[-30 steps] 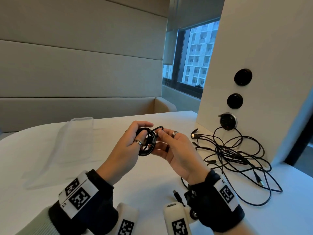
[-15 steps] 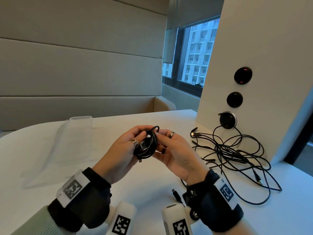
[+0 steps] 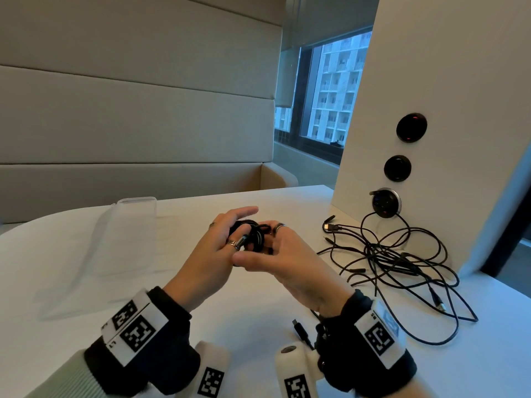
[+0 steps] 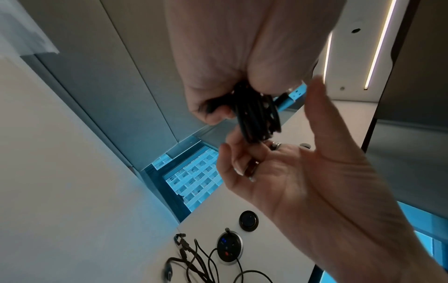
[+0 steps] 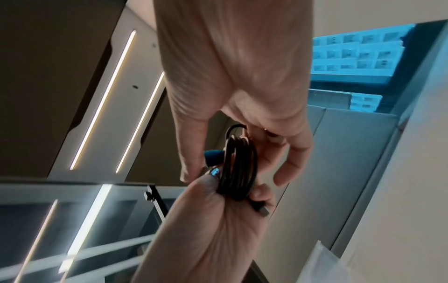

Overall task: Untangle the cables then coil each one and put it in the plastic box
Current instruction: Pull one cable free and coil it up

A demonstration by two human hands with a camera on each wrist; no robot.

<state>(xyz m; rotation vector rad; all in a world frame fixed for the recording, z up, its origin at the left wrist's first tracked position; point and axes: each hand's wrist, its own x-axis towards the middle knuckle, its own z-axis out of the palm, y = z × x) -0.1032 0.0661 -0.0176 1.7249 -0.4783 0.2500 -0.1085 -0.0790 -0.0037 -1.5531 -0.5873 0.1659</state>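
1. Hands together above the near middle of the white table [image 3: 71,254]. Left hand [image 3: 214,254] grips a coiled black cable [image 3: 251,235], fingers curled round the loops; the index finger sticks out straight past the coil.
2. Left wrist view: coil [image 4: 257,114] is pinched between the left thumb and fingers, loops bunched tight, and a connector pokes out on the thumb side.
3. Right hand [image 3: 284,259] is closed in against the coil from the right, thumb pointing left under it, ringed finger on its far edge. In the right wrist view its fingertips [image 5: 281,178] bracket the coil [image 5: 238,172] and look only loosely bent; whether it truly clamps or just steadies, cannot tell.
4. Clear plastic box [image 3: 126,239] lies on the table, left of the hands and farther back. Contents not discernible.
5. Tangle of black cables [image 3: 396,254] sits on the table to the right, against the foot of a white panel [image 3: 459,110]. One strand runs up to the lowest round socket [image 3: 385,203].
6. Loose plug end [image 3: 300,330] lies on the near table beside the right wrist.
7. Writing: both wristbands [image 3: 135,331] carry black-and-white square code markers. Small characters beside them are too small to read; no brand is legible.
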